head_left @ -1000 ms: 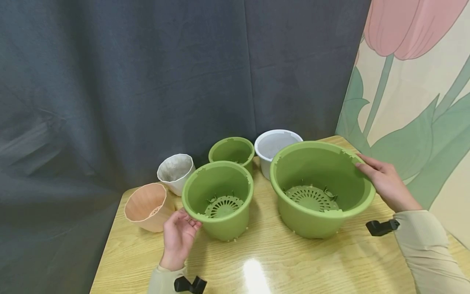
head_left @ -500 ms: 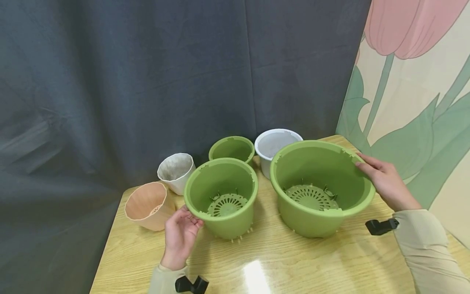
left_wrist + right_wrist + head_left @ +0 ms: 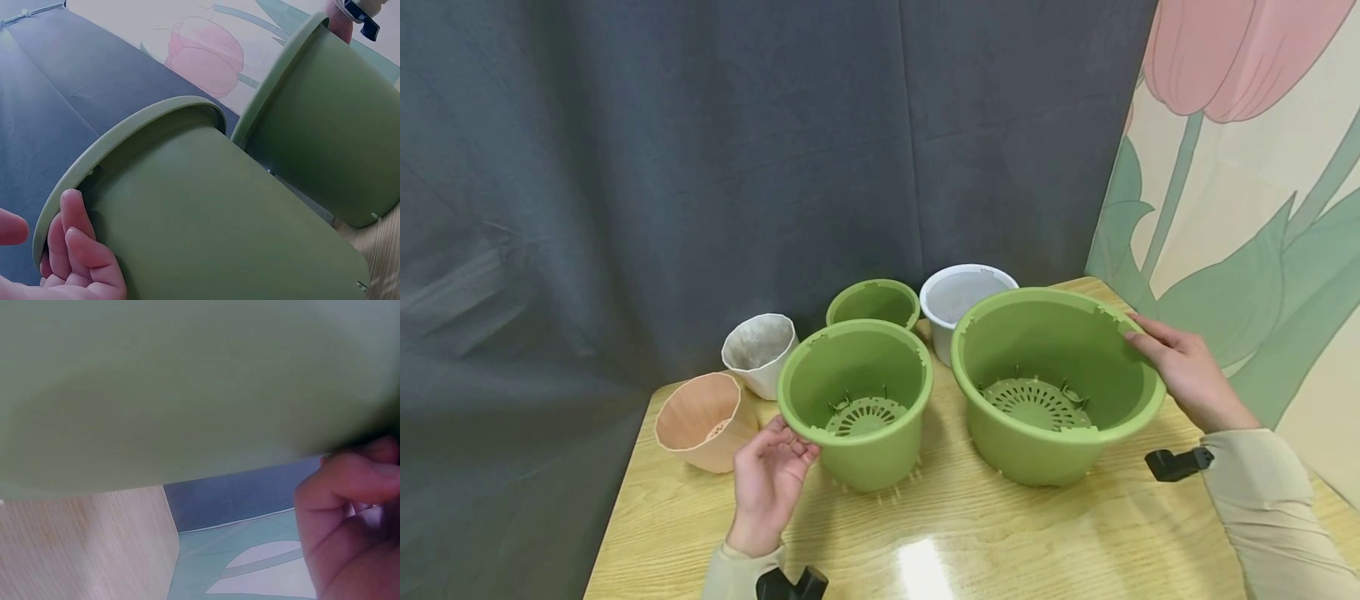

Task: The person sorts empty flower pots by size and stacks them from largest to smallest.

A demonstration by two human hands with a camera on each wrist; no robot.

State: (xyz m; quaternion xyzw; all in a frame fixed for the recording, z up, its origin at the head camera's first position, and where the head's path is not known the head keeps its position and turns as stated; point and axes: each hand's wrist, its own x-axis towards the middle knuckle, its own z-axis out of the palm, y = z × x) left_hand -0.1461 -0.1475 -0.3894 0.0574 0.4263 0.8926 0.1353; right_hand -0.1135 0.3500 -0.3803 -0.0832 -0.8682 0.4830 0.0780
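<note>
My left hand [image 3: 769, 479] grips the left rim of a mid-sized green plant pot [image 3: 871, 462], whose slotted base shows inside. In the left wrist view, curled fingers [image 3: 87, 256] sit under the lip of this pot [image 3: 219, 212]. Its small feet stick out below, close over the table. To the right stands a larger green plant pot [image 3: 1037, 454]; my right hand [image 3: 1187, 375] holds its right rim, thumb inside and fingers outside. The large pot's wall [image 3: 187, 394] fills most of the right wrist view, beside the right hand [image 3: 350, 525].
Behind these pots stand a smaller green pot [image 3: 874, 302] and a pale grey-white pot [image 3: 942, 335]. A white faceted pot [image 3: 762, 375] and a peach pot [image 3: 703, 454] are on the left of the wooden table [image 3: 1000, 542]. A dark curtain [image 3: 737, 167] hangs behind.
The mid-sized green pot, with my left hand on it, has shifted a little right and up, and more of its feet show. My right hand and the large pot stay where they were.
</note>
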